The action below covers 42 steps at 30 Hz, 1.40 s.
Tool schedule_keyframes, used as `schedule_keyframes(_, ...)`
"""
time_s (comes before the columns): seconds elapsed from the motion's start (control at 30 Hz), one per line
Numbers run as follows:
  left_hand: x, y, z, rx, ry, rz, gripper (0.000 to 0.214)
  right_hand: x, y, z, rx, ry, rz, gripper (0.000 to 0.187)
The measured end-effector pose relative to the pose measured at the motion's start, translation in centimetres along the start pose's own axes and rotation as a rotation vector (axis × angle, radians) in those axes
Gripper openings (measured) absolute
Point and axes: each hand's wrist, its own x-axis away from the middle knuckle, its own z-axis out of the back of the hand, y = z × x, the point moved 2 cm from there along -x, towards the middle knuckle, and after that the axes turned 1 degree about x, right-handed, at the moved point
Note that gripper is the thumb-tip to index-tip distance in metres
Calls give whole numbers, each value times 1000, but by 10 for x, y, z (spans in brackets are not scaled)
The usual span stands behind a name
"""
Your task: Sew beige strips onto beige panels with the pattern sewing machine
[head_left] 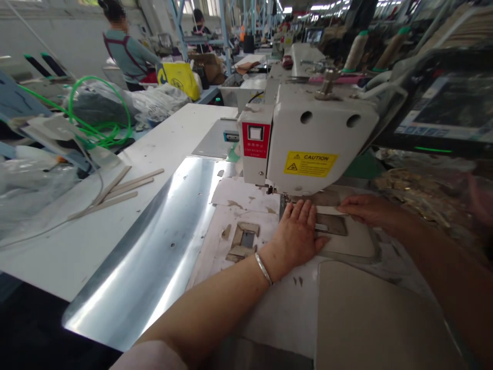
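Under the head of a sewing machine (319,128), my left hand (295,234) lies flat, fingers stretched out and close to the needle area. It rests on the left end of a pale narrow strip (327,210) and the beige piece beneath. My right hand (364,208) pinches the right end of that strip between thumb and fingers. Below the strip, the beige panel (360,244) has a rectangular cut-out (333,224) with a small metal bar in it. Closer to me lies a larger beige panel (370,308). My left palm hides what is directly under it.
A shiny metal plate (154,252) curves along the left of the white worktable (169,136). Several beige strips (123,192) lie there. A taped template opening (246,239) sits left of my hand. At right stands a screen (450,108). A person (129,51) is farther back.
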Motion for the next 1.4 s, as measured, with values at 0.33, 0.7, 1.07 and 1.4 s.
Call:
schedule_keyframes(0.33, 10, 17, 3, -95, -19, 122, 70, -2, 17, -4, -65, -104, -79, 44)
schedule_keyframes(0.7, 4, 20, 2, -83, -8, 188, 78, -6, 4, -2, 178, -72, 101, 45)
schedule_keyframes(1.07, 1, 4, 11, 57, 31, 136, 63, 2, -6, 9, 218, -87, -61, 24)
schedule_keyframes(1.4, 7, 18, -1, -9, 107, 80, 44, 8, -17, 5, 285, -227, -84, 31)
